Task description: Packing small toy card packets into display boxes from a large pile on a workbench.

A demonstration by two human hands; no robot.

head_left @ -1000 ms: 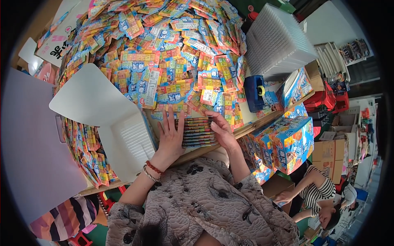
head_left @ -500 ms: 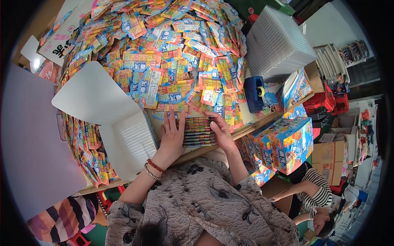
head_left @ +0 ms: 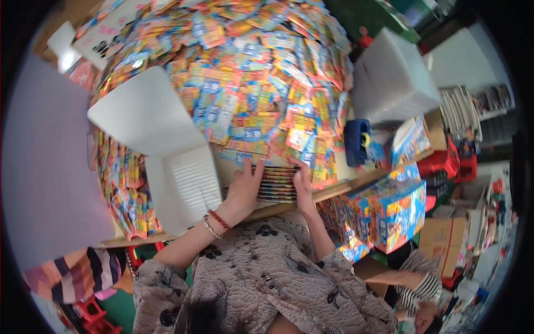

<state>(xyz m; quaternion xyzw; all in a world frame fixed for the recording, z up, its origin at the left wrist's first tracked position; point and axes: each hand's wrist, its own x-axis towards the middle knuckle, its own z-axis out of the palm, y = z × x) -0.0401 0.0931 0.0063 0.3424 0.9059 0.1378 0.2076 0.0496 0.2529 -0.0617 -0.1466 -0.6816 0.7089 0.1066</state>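
Note:
A neat row of colourful flat packets [head_left: 278,185] stands on edge near the table's front, between my two hands. My left hand [head_left: 243,189] presses against the row's left end, its fingers reaching along that side. At the other end my right hand [head_left: 302,188] closes in, thumb and fingers on the packets' edges. Just left of my left hand sits an open white box [head_left: 153,181] with its lid flap raised; a ridged white insert [head_left: 192,175] lies inside it. Beyond my hands spreads a large heap of loose packets [head_left: 250,94].
Right of the heap stand a stack of clear plastic trays [head_left: 392,83] and a blue tape dispenser [head_left: 356,142]. Printed blue boxes [head_left: 397,214] are beside the table's right edge. A lilac panel [head_left: 53,161] rises at the left. A person in a striped top [head_left: 417,284] sits at lower right.
The whole view has shifted, so the table and its contents appear farther right, with some blur. My hands remain at both ends of the packet row, my right fingers now straighter along its side.

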